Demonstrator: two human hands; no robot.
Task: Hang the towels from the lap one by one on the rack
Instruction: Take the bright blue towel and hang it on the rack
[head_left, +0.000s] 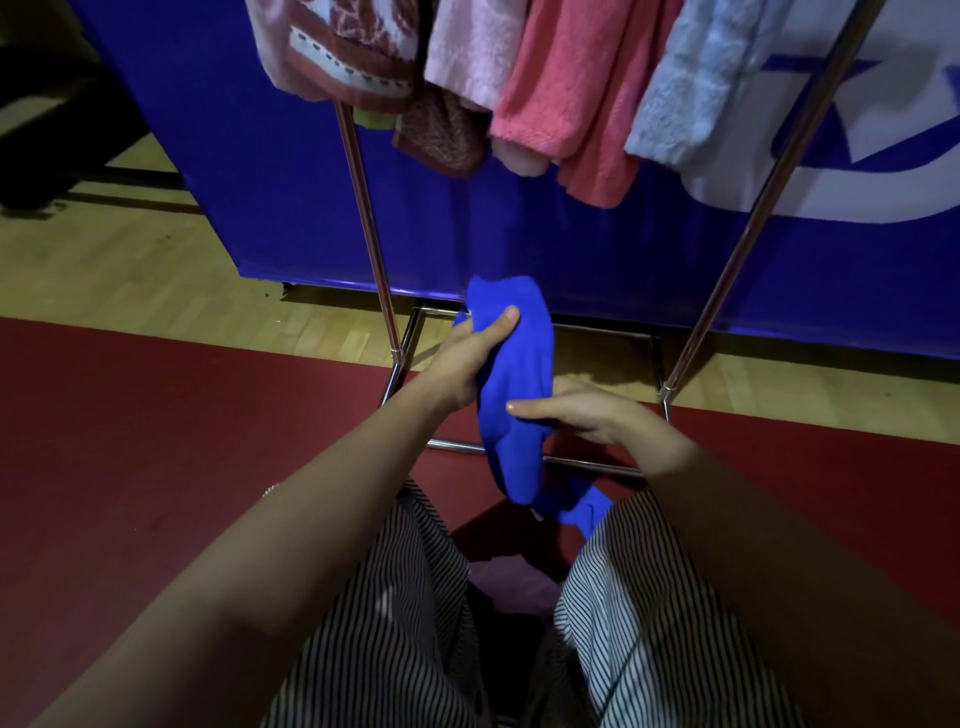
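A bright blue towel (511, 395) hangs bunched between my two hands, above my knees in striped trousers. My left hand (470, 358) grips its upper part, thumb pressed across the front. My right hand (582, 413) holds its middle from the right side, thumb on the front and fingers behind. The towel's lower end (579, 512) trails down to my right knee. In front of me stands the metal rack (371, 244), carrying several hung towels: a patterned one (337, 47), a pale pink one (475, 52), a coral one (571, 98) and a light blue one (696, 83).
A small brown cloth (441, 135) hangs under the patterned towel. The rack's base frame (524, 454) lies on the floor close to my knees. Behind the rack stands a blue banner board (519, 239). The floor is wood with a red mat (156, 441).
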